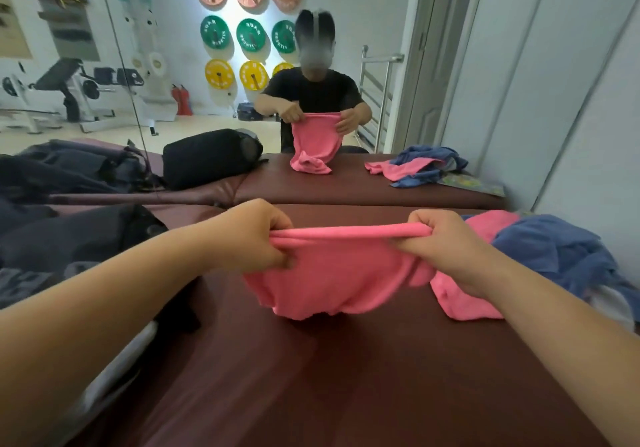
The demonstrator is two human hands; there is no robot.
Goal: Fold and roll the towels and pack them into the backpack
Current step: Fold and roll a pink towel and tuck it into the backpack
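- Head view, the only one: both hands are up in front over the maroon desk (346,377), with a pink towel (332,280) stretched between them.
- Left hand (256,235) is clenched on the towel's left top corner and right hand (440,242) is clenched on the right one, with bunched cloth in each fist.
- That taut top edge is the towel's long axis. It runs straight left to right, square to the person, and the rest sags below it. The bottom hem looks right at the desk surface, but I can't tell if it's touching.
- My guess is the next step is laying it flat or folding it over. Both hands are level and equally near, so neither one leads.
- The backpack (86,239) is the dark lump on the left side of the desk, clearly closer to the left hand. I can't see its opening from here.
- Spare towels are on the right, a pink one (464,294) and a blue one (554,252), just beside the right forearm.
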